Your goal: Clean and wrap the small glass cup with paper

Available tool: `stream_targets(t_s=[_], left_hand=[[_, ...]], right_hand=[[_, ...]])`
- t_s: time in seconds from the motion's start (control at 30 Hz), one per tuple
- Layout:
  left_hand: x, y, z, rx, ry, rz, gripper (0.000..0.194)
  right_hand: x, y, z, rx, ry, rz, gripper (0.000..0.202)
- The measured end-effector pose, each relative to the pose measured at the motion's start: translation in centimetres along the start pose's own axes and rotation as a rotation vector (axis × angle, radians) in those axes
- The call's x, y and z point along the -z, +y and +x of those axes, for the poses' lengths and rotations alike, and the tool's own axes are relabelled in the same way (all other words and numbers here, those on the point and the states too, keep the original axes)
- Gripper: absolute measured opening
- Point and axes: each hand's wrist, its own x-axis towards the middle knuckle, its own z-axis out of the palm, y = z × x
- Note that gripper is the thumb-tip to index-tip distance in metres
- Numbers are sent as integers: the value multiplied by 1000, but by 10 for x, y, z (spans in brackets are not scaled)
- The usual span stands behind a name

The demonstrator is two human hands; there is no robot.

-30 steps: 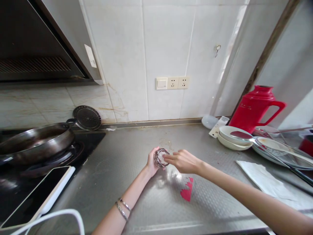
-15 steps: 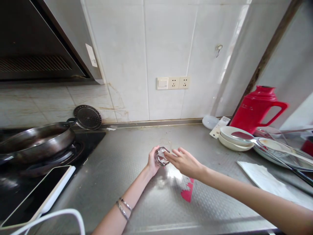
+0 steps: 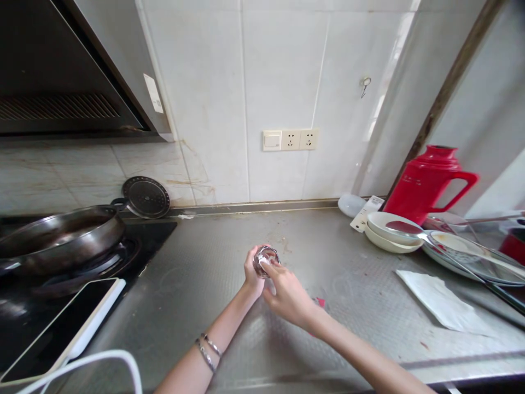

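My left hand (image 3: 254, 273) is wrapped around the side of a clear glass cup (image 3: 272, 252), whose round mouth tilts toward me. A white piece that looks like tissue (image 3: 262, 259) shows inside the mouth. Over the near rim reaches my right hand (image 3: 289, 295), with its fingers bent into the cup and pressed against the white piece. Its fingertips are partly hidden inside the glass. Beneath the right wrist a pink-red scrap (image 3: 320, 301) lies on the metal counter (image 3: 205, 306), mostly covered by the arm.
A steel pan (image 3: 65, 238) sits on the stove at left, beside a phone (image 3: 61, 328) with a white cable. At right are a red thermos (image 3: 426, 183), stacked bowls (image 3: 389, 241), plates with utensils (image 3: 459, 254), and a white paper sheet (image 3: 441, 301).
My right hand has moved left and turned, its fingers going from outstretched at the rim to bent into the cup. The cup has shifted slightly left and up.
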Motion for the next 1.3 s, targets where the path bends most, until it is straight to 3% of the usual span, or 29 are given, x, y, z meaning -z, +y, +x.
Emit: stream_targets(t_s=[0.17, 0.33, 0.5, 0.63, 0.83, 0.97, 1.17, 1.3], left_hand=[[4, -9, -1, -69, -10, 50, 30], [4, -16, -3, -95, 32, 86, 31], [1, -9, -3, -89, -20, 60, 29], [0, -6, -3, -73, -50, 31, 32], [0, -1, 1, 6, -66, -7, 35], [-3, 7, -1, 121, -51, 42, 35], [-8, 9, -8, 311, -72, 118, 36], [-8, 10, -9, 444, -66, 129, 37]], right_hand=[[-2, -2, 4, -148, 53, 378, 21], [-8, 0, 6, -100, 162, 772, 43], [-16, -4, -6, -76, 222, 481, 51], [-11, 6, -13, 97, 207, 203, 44], [32, 29, -11, 379, -29, -44, 25], [58, 43, 0, 487, -138, -227, 26], [78, 58, 25, 653, -313, -417, 28], [83, 66, 39, 769, -365, -444, 36]])
